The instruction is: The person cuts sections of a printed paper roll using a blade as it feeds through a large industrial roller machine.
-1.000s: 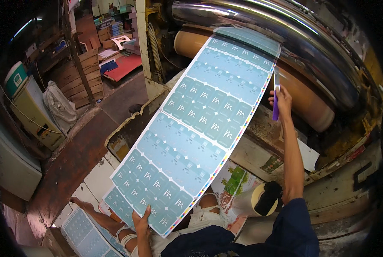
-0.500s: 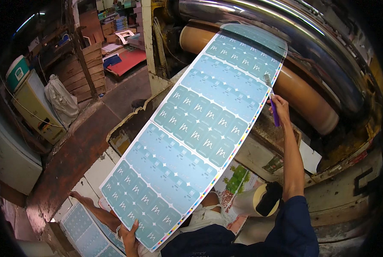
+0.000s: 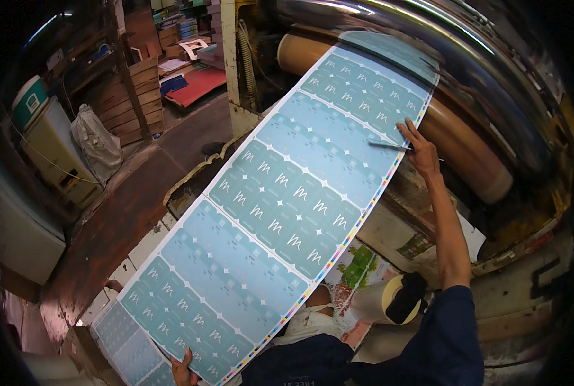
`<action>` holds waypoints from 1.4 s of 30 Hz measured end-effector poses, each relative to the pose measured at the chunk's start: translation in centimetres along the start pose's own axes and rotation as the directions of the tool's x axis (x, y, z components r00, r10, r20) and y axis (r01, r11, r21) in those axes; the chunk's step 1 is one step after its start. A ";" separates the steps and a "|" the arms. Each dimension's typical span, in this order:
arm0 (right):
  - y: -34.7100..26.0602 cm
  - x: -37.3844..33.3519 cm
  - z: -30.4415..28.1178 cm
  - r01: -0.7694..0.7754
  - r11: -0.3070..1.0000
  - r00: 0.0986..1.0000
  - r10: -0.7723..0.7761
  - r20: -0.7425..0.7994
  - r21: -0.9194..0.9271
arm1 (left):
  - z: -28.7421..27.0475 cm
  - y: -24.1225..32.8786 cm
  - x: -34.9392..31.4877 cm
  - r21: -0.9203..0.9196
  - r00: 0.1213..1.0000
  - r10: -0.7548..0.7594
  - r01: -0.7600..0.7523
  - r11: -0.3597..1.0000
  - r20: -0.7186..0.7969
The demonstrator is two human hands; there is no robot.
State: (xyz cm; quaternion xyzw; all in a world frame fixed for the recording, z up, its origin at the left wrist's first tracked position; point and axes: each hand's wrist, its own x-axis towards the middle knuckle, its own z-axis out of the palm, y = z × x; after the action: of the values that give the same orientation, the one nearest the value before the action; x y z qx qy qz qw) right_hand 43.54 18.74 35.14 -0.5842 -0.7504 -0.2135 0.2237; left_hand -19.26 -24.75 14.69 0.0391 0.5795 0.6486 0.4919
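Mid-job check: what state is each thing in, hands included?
Left hand: gripping the printed sheet near its lower edge, thumb on top
Right hand: holding a knife at the sheet's right edge
Knife: blade out over the sheet; contact unclear
Printed sheet: stretched from the rollers to the left hand, no cut visible
Brown roller: partly covered by the sheet; turning unclear
White sack: slumped, wrinkled

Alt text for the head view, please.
A printed teal-and-blue sheet stretches from a shiny metal roller down to the person's left hand, which holds its near end; the right hand holds a thin blade over the sheet's right edge.
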 end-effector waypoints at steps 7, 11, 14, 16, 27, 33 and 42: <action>2.4 2.7 -0.3 -0.052 0.972 0.986 0.013 0.168 0.230 | -3.2 -2.6 1.3 0.147 0.995 0.050 -0.036 0.988 -0.090; 4.9 4.1 -1.6 -0.136 0.932 0.963 0.044 0.266 0.336 | -3.2 -2.9 1.5 0.076 0.980 0.138 -0.128 0.989 -0.146; 6.4 4.6 -0.9 -0.140 0.936 0.961 0.049 0.272 0.324 | 0.2 0.8 -1.6 0.233 0.978 0.081 -0.036 0.972 -0.190; 5.8 4.5 -1.0 -0.165 0.904 0.964 0.063 0.259 0.395 | -1.7 0.5 -0.5 0.255 0.961 0.113 -0.046 0.966 -0.254; -1.2 -0.3 -3.1 -0.090 0.843 0.995 0.052 0.085 0.530 | 4.4 -3.3 8.2 0.339 0.980 0.126 -0.068 0.938 -0.152; -9.9 -8.6 -0.6 -0.157 0.812 0.985 0.087 0.149 0.562 | -3.2 -12.1 17.9 0.302 0.978 0.206 -0.193 0.934 -0.012; -19.4 -19.5 7.9 -0.244 0.779 0.966 0.143 0.216 0.578 | -10.7 -17.2 27.7 0.889 0.719 0.695 -0.307 0.339 -0.016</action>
State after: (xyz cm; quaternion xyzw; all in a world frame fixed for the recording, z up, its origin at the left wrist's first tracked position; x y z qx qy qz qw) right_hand 28.20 3.73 16.24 -0.5727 -0.7304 0.1065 0.3567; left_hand -29.92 -16.08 -16.73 0.3196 0.8581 0.3990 0.0494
